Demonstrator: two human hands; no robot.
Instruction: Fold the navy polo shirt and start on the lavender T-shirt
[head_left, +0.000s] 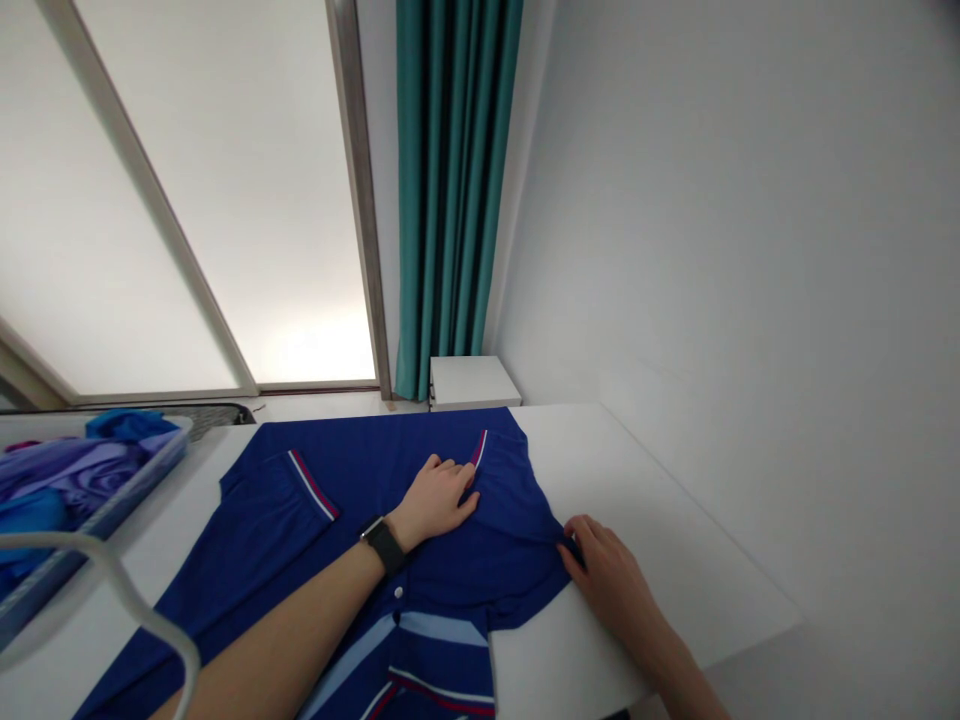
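Note:
A navy blue polo shirt (517,520) lies spread on a white table, its sleeves folded in over the body. Its cuffs carry red and white stripes; light blue bands, a white button and the striped collar show at the near end. My left hand (439,497), with a dark watch (384,545) on the wrist, rests on the fabric beside one striped cuff, thumb apart from the fingers. At the shirt's right edge my right hand (600,570) pinches a bit of the cloth between thumb and fingers.
On the left stands a basket (169,462) of purple and blue clothes (82,470). A pale cable (135,610) arcs across the lower left. Behind the white table (637,480) are a small white cabinet (476,380) and a green curtain (457,200); a wall (735,250) borders the right.

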